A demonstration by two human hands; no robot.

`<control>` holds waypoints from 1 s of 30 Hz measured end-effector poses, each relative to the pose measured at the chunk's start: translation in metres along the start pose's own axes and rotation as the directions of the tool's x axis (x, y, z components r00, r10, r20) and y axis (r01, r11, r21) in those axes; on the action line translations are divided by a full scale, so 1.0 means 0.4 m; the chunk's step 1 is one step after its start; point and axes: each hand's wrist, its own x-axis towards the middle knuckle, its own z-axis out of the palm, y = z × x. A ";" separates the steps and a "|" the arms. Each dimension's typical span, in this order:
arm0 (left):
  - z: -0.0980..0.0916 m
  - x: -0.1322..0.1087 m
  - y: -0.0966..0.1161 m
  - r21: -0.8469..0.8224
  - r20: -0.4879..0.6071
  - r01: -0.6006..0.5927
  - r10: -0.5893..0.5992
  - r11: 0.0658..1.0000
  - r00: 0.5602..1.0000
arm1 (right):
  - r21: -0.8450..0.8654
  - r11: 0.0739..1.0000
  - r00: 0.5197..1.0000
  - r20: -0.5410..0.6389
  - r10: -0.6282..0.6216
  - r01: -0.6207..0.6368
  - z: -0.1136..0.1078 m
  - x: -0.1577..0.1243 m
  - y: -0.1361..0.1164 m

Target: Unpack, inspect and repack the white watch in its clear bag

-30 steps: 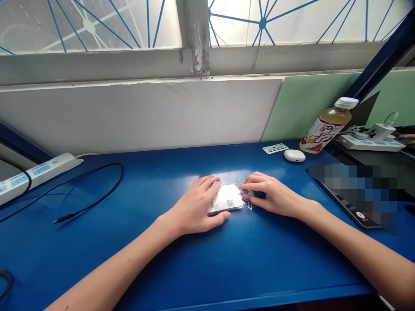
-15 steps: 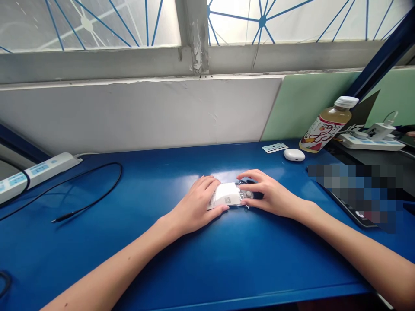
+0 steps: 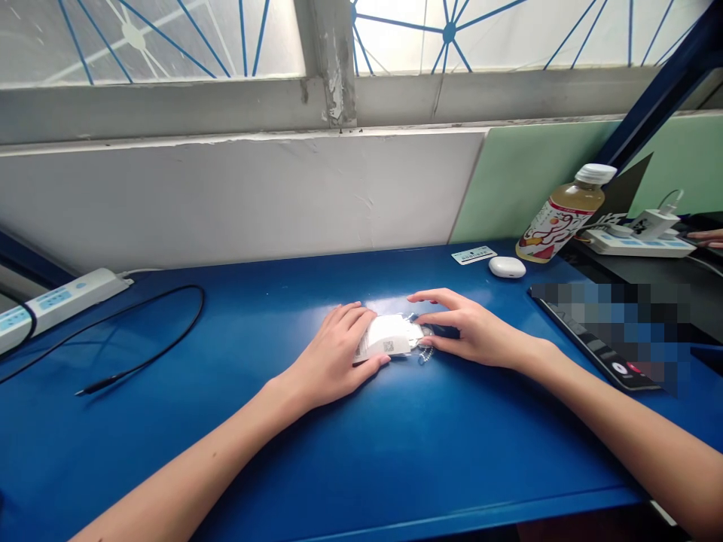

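A small white packet (image 3: 389, 339) with a printed square code lies on the blue table (image 3: 316, 467). My left hand (image 3: 339, 350) is closed on its left end, thumb along the near edge and fingers over the far side. At the packet's right end sits a clear and silvery piece (image 3: 416, 333) with a beaded chain (image 3: 425, 355); its exact shape is too small to tell. My right hand (image 3: 466, 327) is at this piece, with the lower fingers and thumb closed around its edge and the index finger raised apart.
A black cable (image 3: 163, 361) and a white power strip (image 3: 62, 301) lie at the left. At the back right are a card (image 3: 473, 255), a white case (image 3: 507, 267) and a bottle (image 3: 562, 214). A phone (image 3: 615, 369) lies farther right. Another person's hand (image 3: 706, 238) shows at the right edge.
The view has shifted slightly. More of the silvery piece and its beaded chain shows at the packet's right end, by my right hand. Another person's hand shows more at the right edge.
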 end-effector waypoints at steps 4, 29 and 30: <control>-0.001 0.001 -0.004 0.007 0.006 0.013 -0.013 1.000 1.000 | 0.029 0.999 1.000 0.025 0.014 -0.015 -0.008 -0.003 0.011; 0.007 -0.005 0.004 -0.054 0.006 0.016 -0.015 0.998 1.000 | -0.044 0.989 0.988 -0.072 0.138 -0.142 0.020 0.004 -0.063; 0.007 -0.005 0.004 -0.052 0.005 0.017 -0.017 0.998 1.000 | -0.053 0.989 0.988 -0.076 0.133 -0.137 0.018 0.004 -0.062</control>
